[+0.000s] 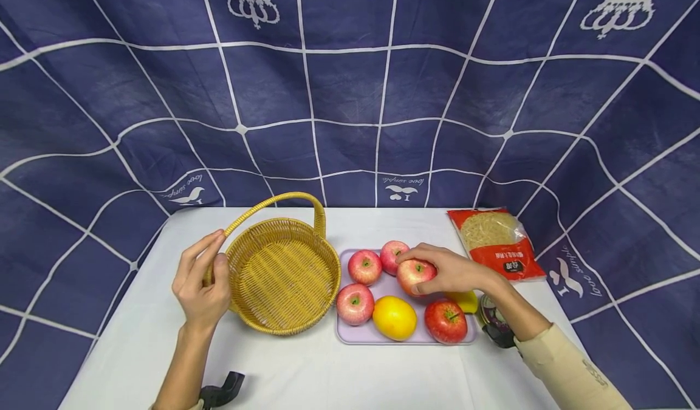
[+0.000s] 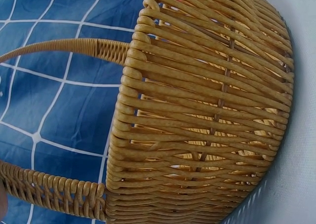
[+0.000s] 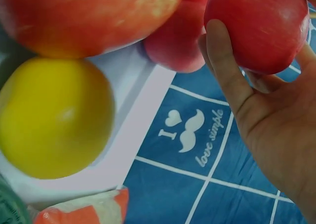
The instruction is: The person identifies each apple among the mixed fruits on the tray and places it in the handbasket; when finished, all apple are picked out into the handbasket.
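Note:
My left hand [image 1: 201, 279] holds the handle of a round yellow wicker basket [image 1: 281, 328] at its left side. Inside the basket, only the woven bottom shows; the left wrist view has its outer wall [image 2: 207, 100] up close. Over the back of a lilac tray [image 1: 352, 335], my right hand [image 1: 445, 270] grips a red apple [image 1: 414, 275] between thumb and fingers. Several other apples [image 1: 355, 304] lie on the tray, along with a yellow-orange fruit [image 1: 394, 317]. A second yellow fruit [image 3: 57, 118] sits by the tray's right end, partly hidden by my right arm in the head view.
A red and clear bag of noodles [image 1: 494, 243] lies at the back right of the white table [image 1: 306, 373]. Under my right forearm, beside the tray, stands a small round jar [image 1: 488, 314]. A blue checked cloth [image 1: 350, 88] hangs behind.

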`<state>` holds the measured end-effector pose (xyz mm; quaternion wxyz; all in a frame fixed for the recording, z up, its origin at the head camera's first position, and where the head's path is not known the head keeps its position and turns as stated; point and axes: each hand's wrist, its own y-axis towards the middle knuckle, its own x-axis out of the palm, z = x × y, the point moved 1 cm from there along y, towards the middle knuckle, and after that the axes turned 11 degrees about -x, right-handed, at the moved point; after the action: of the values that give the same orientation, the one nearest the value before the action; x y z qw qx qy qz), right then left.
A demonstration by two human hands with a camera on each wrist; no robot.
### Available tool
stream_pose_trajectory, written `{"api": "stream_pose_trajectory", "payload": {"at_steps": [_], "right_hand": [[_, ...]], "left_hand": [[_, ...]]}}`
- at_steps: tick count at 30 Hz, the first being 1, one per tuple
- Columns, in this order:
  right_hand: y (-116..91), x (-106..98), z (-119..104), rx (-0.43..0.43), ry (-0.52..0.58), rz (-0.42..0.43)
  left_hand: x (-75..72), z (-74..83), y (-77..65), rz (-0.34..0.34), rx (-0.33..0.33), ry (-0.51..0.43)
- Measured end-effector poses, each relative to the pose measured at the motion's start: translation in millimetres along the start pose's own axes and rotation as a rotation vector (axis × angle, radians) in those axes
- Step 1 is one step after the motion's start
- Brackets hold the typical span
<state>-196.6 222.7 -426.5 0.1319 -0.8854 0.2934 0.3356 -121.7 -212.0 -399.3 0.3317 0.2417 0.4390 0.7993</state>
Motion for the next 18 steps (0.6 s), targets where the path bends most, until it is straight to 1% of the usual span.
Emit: {"api": "stream_pose_trajectory", "payload": {"at_steps": [5, 10, 18], "right_hand": [[7, 0, -8, -0.042, -0.02, 0.007], [16, 2, -12, -0.055, -0.02, -0.003], [32, 6, -18, -0.1, -0.027, -0.007]], "left_hand": [[-0.4, 1.5, 0.6, 0.003, -0.003, -0.011], [-0.6, 0.8, 0.4, -0.007, -0.005, -0.011], [-1.3, -0.7, 0.0, -0.009, -0.003, -0.003]]}}
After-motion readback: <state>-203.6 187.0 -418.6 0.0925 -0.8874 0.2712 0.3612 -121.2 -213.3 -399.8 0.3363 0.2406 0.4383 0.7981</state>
